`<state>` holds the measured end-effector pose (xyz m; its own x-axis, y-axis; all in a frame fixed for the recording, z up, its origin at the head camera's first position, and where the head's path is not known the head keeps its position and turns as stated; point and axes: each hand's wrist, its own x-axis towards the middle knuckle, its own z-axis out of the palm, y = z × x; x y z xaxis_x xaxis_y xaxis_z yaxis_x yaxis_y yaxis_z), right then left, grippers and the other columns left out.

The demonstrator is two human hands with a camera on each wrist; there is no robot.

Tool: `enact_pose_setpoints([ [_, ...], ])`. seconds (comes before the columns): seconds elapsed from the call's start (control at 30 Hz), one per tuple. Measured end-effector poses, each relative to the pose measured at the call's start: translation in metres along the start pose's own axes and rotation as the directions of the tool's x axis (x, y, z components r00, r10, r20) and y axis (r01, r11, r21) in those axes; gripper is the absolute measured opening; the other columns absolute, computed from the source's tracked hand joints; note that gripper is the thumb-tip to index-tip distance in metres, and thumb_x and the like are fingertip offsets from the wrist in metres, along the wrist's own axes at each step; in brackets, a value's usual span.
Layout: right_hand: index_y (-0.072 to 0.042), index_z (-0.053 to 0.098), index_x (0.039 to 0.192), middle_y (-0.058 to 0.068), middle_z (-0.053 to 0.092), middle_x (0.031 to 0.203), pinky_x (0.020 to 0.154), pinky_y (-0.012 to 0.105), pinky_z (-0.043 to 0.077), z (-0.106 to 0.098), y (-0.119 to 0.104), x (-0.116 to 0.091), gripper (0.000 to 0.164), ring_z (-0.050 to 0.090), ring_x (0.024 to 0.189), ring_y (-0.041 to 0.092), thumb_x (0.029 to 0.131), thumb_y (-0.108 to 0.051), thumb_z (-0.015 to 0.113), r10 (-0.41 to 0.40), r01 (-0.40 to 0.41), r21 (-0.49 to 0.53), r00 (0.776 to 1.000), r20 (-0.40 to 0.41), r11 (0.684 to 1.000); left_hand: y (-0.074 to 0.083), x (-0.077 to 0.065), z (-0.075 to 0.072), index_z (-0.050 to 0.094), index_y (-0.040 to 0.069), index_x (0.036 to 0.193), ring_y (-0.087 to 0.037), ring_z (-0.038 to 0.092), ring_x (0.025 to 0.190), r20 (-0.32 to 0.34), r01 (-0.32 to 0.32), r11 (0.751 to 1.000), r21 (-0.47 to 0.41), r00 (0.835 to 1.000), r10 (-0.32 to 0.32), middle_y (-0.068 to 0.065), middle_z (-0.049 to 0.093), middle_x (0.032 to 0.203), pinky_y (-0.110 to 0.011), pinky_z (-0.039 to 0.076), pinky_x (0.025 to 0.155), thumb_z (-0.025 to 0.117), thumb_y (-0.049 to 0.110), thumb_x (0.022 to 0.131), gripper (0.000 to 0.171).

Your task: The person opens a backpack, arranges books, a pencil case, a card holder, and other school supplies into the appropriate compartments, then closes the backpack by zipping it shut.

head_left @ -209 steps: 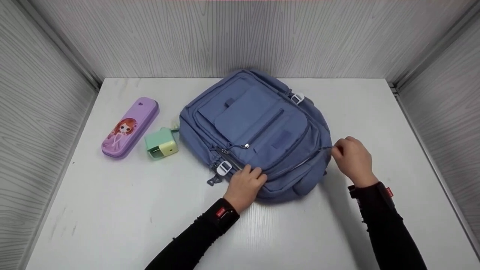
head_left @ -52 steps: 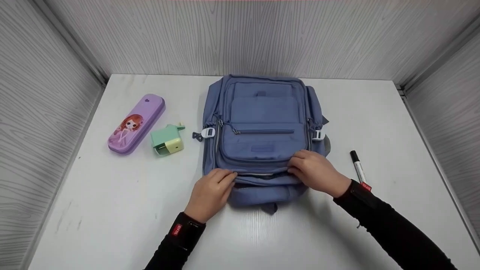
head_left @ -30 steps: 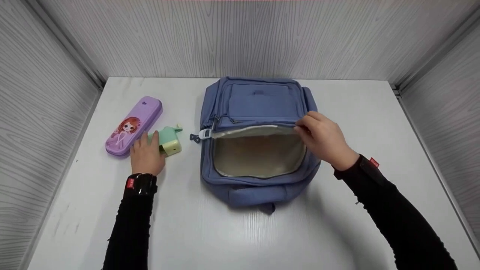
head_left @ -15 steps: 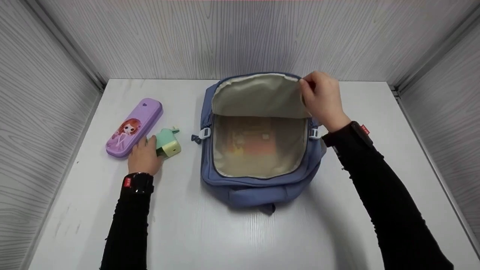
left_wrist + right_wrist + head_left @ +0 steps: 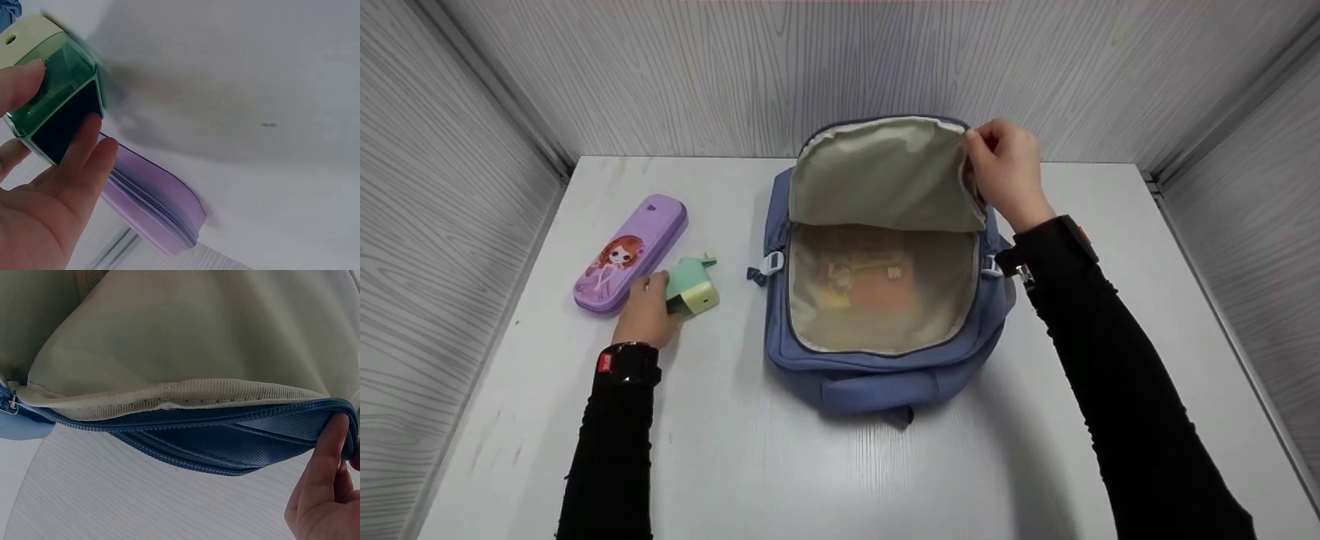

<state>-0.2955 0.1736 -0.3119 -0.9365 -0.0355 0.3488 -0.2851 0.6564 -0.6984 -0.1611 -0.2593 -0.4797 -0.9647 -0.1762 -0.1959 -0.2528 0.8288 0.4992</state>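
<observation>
One hand (image 5: pixel 645 315) gripping green sharpener (image 5: pixel 687 279), another hand (image 5: pixel 1011 176) pinching backpack flap (image 5: pixel 885 176)

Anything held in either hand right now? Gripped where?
Right hand pinches the backpack flap by its zippered edge, near a corner. Left hand holds the green sharpener by its see-through end.

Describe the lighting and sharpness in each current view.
Head view: soft glare on the white table below the backpack, and the orange thing inside looks hazy; left wrist view: dim, a soft-edged shadow spreading beside the green sharpener; right wrist view: also dim, but the zipper edge looks fairly crisp.
</observation>
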Motion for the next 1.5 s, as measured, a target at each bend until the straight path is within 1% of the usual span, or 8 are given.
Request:
enact_pose_setpoints([
  [0.2, 0.002, 0.065, 0.093, -0.010, 0.048, 0.069, 0.057, 0.015, 0.036, -0.003, 0.004, 0.005, 0.025, 0.041, 0.055, -0.006, 0.102, -0.017, 0.051, 0.009, -0.008, -0.015, 1.000, 0.016, 1.000, 0.002, -0.007, -0.004, 0.025, -0.010, 0.150, -0.052, 0.039, 0.136, -0.025, 0.021, 0.998, -0.057, 0.999, -0.022, -0.038, 0.032, 0.147, -0.063, 0.031, 0.116, 0.069, 0.012, 0.087, 0.080],
  [0.4, 0.002, 0.065, 0.093, -0.010, 0.048, 0.070, 0.058, 0.015, 0.036, -0.004, 0.005, 0.007, 0.026, 0.042, 0.055, -0.007, 0.101, -0.018, 0.051, 0.025, -0.024, -0.032, 0.999, 0.022, 0.999, 0.021, -0.024, -0.009, 0.033, -0.017, 0.143, -0.051, 0.045, 0.129, -0.057, -0.035, 0.997, -0.071, 0.998, 0.031, -0.038, 0.038, 0.140, -0.061, 0.037, 0.113, 0.074, 0.018, 0.081, 0.082],
  [0.7, 0.001, 0.066, 0.090, -0.011, 0.048, 0.069, 0.058, 0.014, 0.037, -0.004, 0.006, 0.004, 0.024, 0.042, 0.055, -0.008, 0.100, -0.016, 0.053, 0.021, -0.021, -0.028, 1.000, -0.006, 0.999, 0.113, -0.045, -0.009, 0.044, -0.007, 0.138, -0.036, 0.057, 0.108, 0.019, -0.224, 0.946, -0.234, 0.972, 0.235, -0.025, 0.046, 0.129, -0.046, 0.052, 0.094, 0.080, 0.023, 0.079, 0.075],
  [0.83, 0.002, 0.067, 0.090, -0.009, 0.050, 0.070, 0.058, 0.015, 0.036, -0.003, 0.005, 0.001, 0.024, 0.042, 0.056, -0.006, 0.100, -0.016, 0.054, 0.012, -0.012, -0.031, 1.000, -0.012, 0.999, 0.154, -0.043, 0.007, 0.050, -0.002, 0.134, -0.033, 0.056, 0.107, 0.061, -0.271, 0.942, -0.200, 0.956, 0.288, -0.022, 0.047, 0.126, -0.045, 0.052, 0.095, 0.083, 0.028, 0.075, 0.074],
  [0.97, 0.004, 0.067, 0.093, -0.005, 0.052, 0.073, 0.059, 0.016, 0.036, 0.000, 0.005, -0.002, 0.025, 0.042, 0.058, -0.005, 0.100, -0.016, 0.054, 0.001, -0.001, -0.029, 1.000, -0.005, 1.000, 0.178, -0.032, 0.025, 0.053, 0.000, 0.128, -0.035, 0.063, 0.104, 0.059, -0.313, 0.942, -0.121, 0.945, 0.322, -0.021, 0.064, 0.118, -0.046, 0.054, 0.090, 0.085, 0.025, 0.073, 0.068],
  [1.17, 0.006, 0.066, 0.098, 0.000, 0.055, 0.079, 0.063, 0.018, 0.035, 0.004, 0.007, -0.007, 0.026, 0.042, 0.062, -0.002, 0.102, -0.015, 0.051, -0.008, 0.009, -0.019, 0.999, 0.036, 1.000, 0.184, -0.015, 0.040, 0.043, -0.005, 0.137, -0.037, 0.070, 0.103, 0.077, -0.272, 0.951, -0.145, 0.955, 0.285, -0.024, 0.070, 0.114, -0.046, 0.056, 0.091, 0.084, 0.024, 0.077, 0.078],
  [1.33, 0.007, 0.066, 0.097, 0.004, 0.057, 0.080, 0.064, 0.017, 0.035, 0.004, 0.007, -0.007, 0.026, 0.042, 0.063, -0.003, 0.101, -0.014, 0.052, -0.011, 0.012, -0.022, 1.000, 0.021, 1.000, 0.176, -0.014, 0.032, 0.020, -0.007, 0.154, -0.032, 0.069, 0.110, 0.174, -0.251, 0.921, -0.296, 0.935, 0.311, -0.023, 0.068, 0.123, -0.044, 0.054, 0.098, 0.074, 0.022, 0.089, 0.089],
  [1.5, 0.007, 0.067, 0.095, 0.007, 0.062, 0.082, 0.063, 0.014, 0.036, 0.003, 0.008, -0.006, 0.025, 0.042, 0.061, -0.007, 0.100, -0.013, 0.053, -0.018, 0.018, -0.017, 1.000, -0.004, 1.000, 0.155, -0.012, 0.013, 0.045, -0.005, 0.144, -0.035, 0.069, 0.107, 0.050, -0.266, 0.921, -0.283, 0.955, 0.291, -0.023, 0.071, 0.117, -0.045, 0.056, 0.092, 0.066, 0.015, 0.093, 0.059],
])
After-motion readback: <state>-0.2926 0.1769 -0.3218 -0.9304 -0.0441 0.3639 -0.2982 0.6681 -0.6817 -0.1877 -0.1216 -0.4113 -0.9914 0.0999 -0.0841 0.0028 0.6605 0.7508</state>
